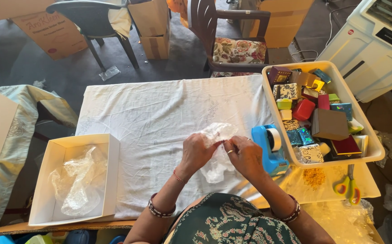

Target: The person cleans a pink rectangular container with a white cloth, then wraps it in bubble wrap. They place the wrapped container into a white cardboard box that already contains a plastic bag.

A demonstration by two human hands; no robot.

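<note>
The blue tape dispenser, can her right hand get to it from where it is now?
Probably yes. The blue tape dispenser sits just beside the right hand with nothing between them. But both hands are pinching a clear plastic wrapper, so the right hand would have to let go first.

ahead of left hand (197, 151): bare white cloth, open | right of right hand (246, 156): blue tape dispenser (270, 149) touching-close, cream tray (367, 156) beyond | far left: open white box (108, 176), clear gap between
</note>
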